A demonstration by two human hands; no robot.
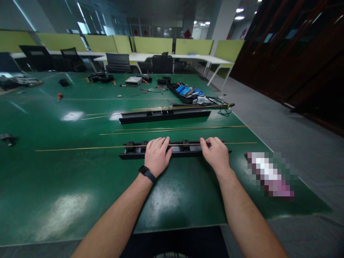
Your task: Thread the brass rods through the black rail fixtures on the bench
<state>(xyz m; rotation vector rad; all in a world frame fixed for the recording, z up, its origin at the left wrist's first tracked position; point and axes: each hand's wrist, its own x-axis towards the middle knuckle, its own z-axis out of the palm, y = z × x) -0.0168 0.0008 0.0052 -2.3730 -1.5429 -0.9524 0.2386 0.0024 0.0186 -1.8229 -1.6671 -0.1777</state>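
Two bare hands on one black rail (185, 154), the nearer of two on the green table (88, 179). Left hand (157, 156) is draped over the rail's middle, fingers together and bent, thumb apart — can't tell if it's gripping anything. Right hand (217, 154) is half-curled at the right end, thumb near the fingertips; can't tell whether it's pinching the rail or the rod. One thin gold rod (80, 148) runs along that rail, past both ends. Two loose rods (129, 133) lie beyond it, then the second black rail (165, 117) — several rods there, too bunched to count.
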